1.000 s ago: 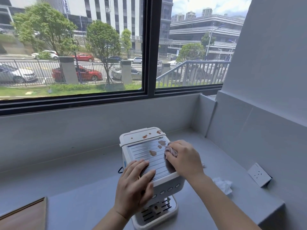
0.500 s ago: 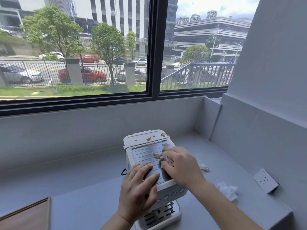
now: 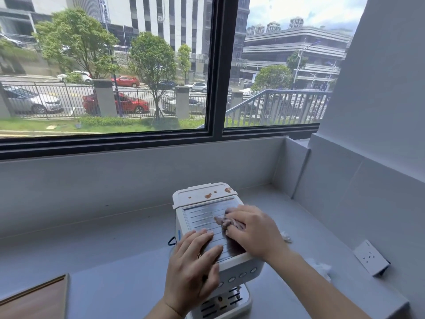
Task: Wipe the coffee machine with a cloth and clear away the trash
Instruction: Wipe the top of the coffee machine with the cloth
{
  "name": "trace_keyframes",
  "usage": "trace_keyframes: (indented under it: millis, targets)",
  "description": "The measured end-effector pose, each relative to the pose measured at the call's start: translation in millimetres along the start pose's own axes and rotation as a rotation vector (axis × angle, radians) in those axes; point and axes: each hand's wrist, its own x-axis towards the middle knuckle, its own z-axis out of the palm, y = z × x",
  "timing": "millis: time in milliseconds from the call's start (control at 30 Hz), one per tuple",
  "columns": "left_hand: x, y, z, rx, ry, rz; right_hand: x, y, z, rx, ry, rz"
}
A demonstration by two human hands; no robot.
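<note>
A small white coffee machine (image 3: 204,212) with a ribbed metal top stands on the grey counter (image 3: 115,261). Brown stains dot its rear lid (image 3: 208,195). My right hand (image 3: 250,231) presses a crumpled pinkish cloth (image 3: 226,221) onto the metal top, fingers curled over it. My left hand (image 3: 193,261) lies flat on the front left of the top, fingers straight, steadying the machine. Two crumpled white tissues lie on the counter to the right, one (image 3: 285,236) close to the machine, one (image 3: 323,269) nearer the wall.
A white socket box (image 3: 370,256) sits on the right wall. A wooden board (image 3: 34,300) lies at the counter's lower left. A black cable (image 3: 171,241) shows at the machine's left side. The window ledge and wall close the back and right.
My right hand has slid the cloth leftward across the metal top, and the brown stains there are gone or covered. The left hand stays put.
</note>
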Motion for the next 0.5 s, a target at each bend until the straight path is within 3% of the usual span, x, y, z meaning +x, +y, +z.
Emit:
trace_keyframes:
  millis: [167,267,333,500]
  targets:
    - [2,1,0,0.014,0.013,-0.001,36,-10,-2,0.019,0.001,0.131]
    - [0,-2,1,-0.005,0.013,0.005,34,-24,16,0.134,-0.066,-0.008]
    - [1,-2,2,-0.008,0.010,-0.003,34,-19,20,0.085,-0.074,-0.089]
    - [-1,-1,0,-0.013,0.002,-0.003,44,-11,13,-0.026,-0.100,-0.010]
